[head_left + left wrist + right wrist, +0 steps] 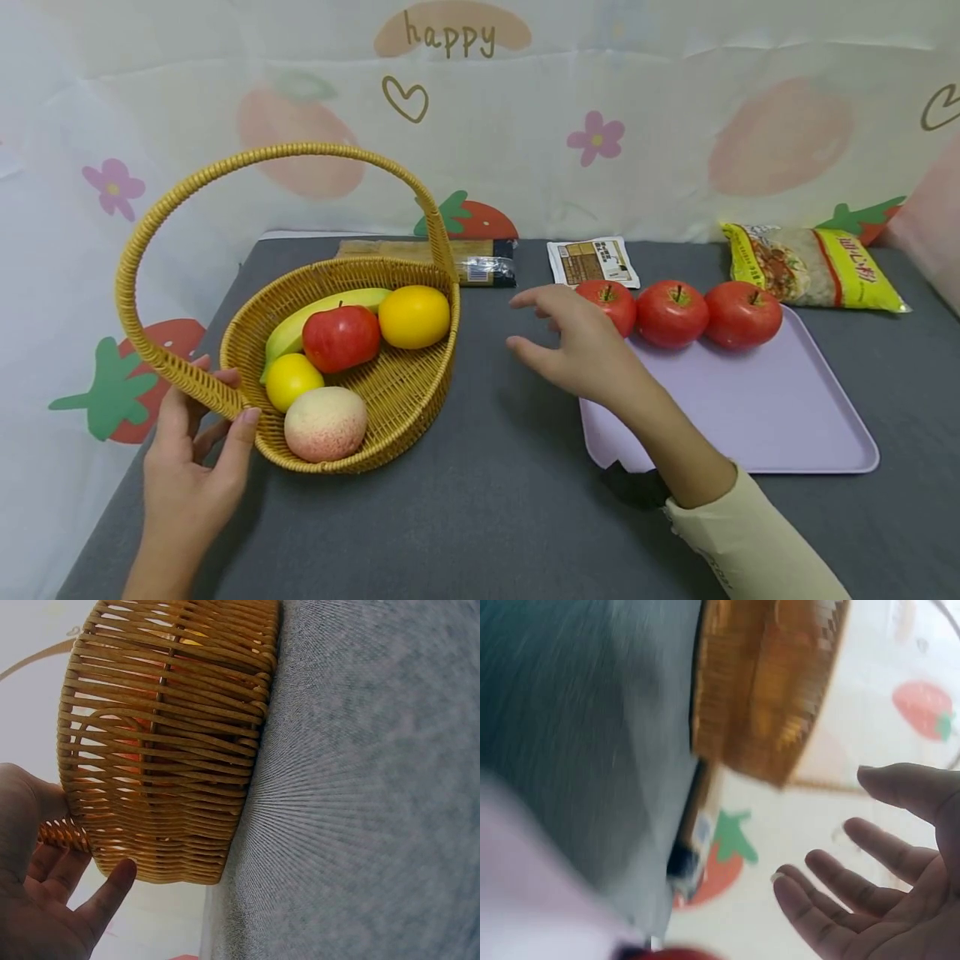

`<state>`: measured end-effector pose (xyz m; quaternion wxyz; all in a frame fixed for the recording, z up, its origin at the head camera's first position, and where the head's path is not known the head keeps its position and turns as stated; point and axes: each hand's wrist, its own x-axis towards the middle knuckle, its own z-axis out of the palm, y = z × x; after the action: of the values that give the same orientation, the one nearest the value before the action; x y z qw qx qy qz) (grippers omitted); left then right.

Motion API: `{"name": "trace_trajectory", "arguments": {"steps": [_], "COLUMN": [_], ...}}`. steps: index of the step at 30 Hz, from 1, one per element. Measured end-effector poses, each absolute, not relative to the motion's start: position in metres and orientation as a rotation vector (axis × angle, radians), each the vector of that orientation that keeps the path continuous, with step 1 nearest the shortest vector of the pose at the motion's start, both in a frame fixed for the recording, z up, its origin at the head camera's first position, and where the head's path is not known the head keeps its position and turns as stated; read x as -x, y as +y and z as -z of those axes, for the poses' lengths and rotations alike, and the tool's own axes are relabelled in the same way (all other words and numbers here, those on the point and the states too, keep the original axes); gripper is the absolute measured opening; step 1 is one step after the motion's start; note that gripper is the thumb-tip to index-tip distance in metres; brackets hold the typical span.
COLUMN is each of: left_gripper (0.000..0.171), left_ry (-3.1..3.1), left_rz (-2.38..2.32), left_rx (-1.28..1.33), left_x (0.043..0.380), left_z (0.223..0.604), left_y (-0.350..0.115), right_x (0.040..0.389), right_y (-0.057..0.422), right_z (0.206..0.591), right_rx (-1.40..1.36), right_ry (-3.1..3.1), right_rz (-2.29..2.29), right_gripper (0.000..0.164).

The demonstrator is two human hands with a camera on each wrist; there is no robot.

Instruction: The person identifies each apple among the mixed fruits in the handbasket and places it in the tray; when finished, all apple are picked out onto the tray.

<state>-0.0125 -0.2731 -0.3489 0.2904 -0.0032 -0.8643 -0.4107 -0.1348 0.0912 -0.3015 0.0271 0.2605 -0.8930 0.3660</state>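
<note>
A wicker basket point(401, 383) with a tall arched handle stands on the left of the table. Inside lie a banana point(285, 337), a red apple point(341, 337), a large yellow fruit point(414, 317), a smaller yellow fruit point(293, 382) and a peach point(326, 423). At the basket's near left side, my left hand point(197, 471) holds the foot of the handle by the rim. My right hand point(588, 346) hovers over the table by the left edge of a lilac tray point(757, 408), fingers spread and holding nothing. Three red apples point(672, 314) sit along the tray's far side; my hand partly covers the leftmost.
Behind the basket lies a long flat packet point(480, 267). A small white-and-brown sachet point(592, 262) is at the back centre, and a yellow bag point(813, 267) lies at the back right. A patterned cloth point(525, 183) hangs behind the grey table.
</note>
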Motion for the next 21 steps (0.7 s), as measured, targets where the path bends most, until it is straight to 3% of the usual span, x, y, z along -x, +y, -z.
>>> {"name": "trace_trajectory", "arguments": {"steps": [9,17,21], "left_gripper": [0.078,0.078,0.079], "left_ry": [-2.296,-2.283,-2.270], "left_rz": [1.108,1.124,1.128], "left_rx": [0.035,0.051,0.049], "left_x": [0.013,0.013,0.013], "left_z": [0.349,0.350,0.351], "left_y": [-0.274,-0.273,-0.275], "right_x": [0.125,0.116,0.118], "right_y": [0.034,0.006,-0.010], "right_z": [0.309,0.326,0.324], "right_rx": [-1.043,-1.024,-1.141], "right_ry": [-2.657,-2.460,-2.491], "right_rz": [-1.153,-0.916,-0.916], "right_gripper": [0.039,0.027,0.031]}}
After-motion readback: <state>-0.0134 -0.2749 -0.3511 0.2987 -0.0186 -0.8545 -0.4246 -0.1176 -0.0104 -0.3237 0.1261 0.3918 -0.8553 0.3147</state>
